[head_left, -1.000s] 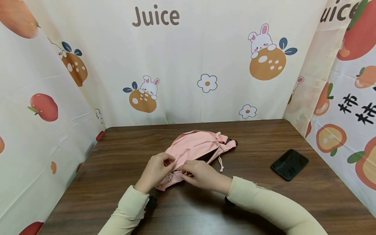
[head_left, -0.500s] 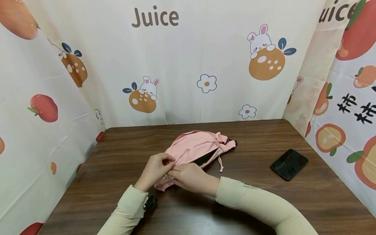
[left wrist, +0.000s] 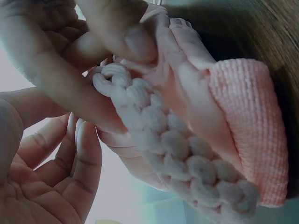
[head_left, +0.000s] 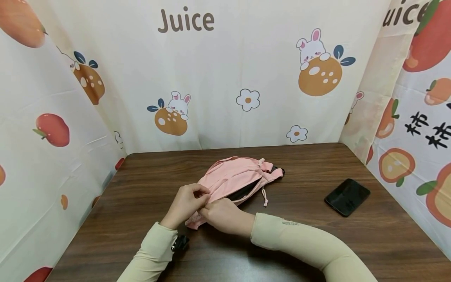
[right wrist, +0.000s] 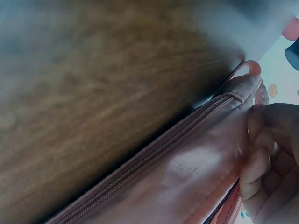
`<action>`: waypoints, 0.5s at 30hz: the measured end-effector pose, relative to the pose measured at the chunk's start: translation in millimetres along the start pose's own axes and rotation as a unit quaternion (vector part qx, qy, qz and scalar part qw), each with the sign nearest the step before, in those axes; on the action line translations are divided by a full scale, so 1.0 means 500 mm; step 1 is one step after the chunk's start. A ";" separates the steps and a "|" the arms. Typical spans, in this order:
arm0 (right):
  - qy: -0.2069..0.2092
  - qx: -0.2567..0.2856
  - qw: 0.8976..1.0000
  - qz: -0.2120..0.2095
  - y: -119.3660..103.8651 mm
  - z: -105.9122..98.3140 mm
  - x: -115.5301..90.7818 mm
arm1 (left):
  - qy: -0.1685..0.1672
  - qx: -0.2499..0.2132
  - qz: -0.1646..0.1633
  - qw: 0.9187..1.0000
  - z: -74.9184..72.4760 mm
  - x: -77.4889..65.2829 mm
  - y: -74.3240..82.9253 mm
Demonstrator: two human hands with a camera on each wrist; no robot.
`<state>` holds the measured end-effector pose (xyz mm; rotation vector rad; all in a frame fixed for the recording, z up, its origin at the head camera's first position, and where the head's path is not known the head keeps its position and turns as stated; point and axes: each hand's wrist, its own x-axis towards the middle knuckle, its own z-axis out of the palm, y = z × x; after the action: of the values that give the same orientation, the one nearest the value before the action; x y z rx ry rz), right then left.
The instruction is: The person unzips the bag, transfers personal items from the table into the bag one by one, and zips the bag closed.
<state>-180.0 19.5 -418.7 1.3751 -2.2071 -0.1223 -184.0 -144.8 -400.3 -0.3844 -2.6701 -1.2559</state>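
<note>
A soft pink bag (head_left: 234,178) lies on the table, with a dark opening (head_left: 243,190) along its near side. The left hand (head_left: 188,203) pinches the bag's fabric near its left end. Beside it, the right hand (head_left: 225,215) holds the same end with curled thumb and fingers; what exactly lies between its fingertips is hidden. In the left wrist view a pale braided strap (left wrist: 175,144) hangs in front of the fingers, near a ribbed pink band (left wrist: 252,126). A zipper (right wrist: 154,154) runs along the bag's edge in the right wrist view.
A black phone (head_left: 347,197) rests on the right side of the brown wooden table (head_left: 148,172). A short knotted cord (head_left: 264,197) trails from the bag. Printed curtains (head_left: 225,70) surround the table at the back and sides.
My right hand has shifted left along the bag's near edge, close to the left hand. More of the dark opening shows behind it. The left hand stays in place.
</note>
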 end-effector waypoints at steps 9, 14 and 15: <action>0.010 0.068 0.998 0.012 0.008 -0.002 -0.007 | -0.003 0.001 -0.008 1.000 -0.001 0.000 0.005; -0.003 0.116 0.993 0.024 0.017 -0.014 -0.010 | -0.008 -0.002 -0.006 1.000 -0.002 0.001 0.003; -0.003 0.120 0.992 0.023 0.018 -0.016 -0.011 | -0.008 -0.003 -0.007 1.000 -0.002 0.001 0.003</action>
<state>-181.7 30.1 -410.6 1.4488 -2.3160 0.1609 -183.8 -144.6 -398.3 -0.3806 -2.6881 -1.2699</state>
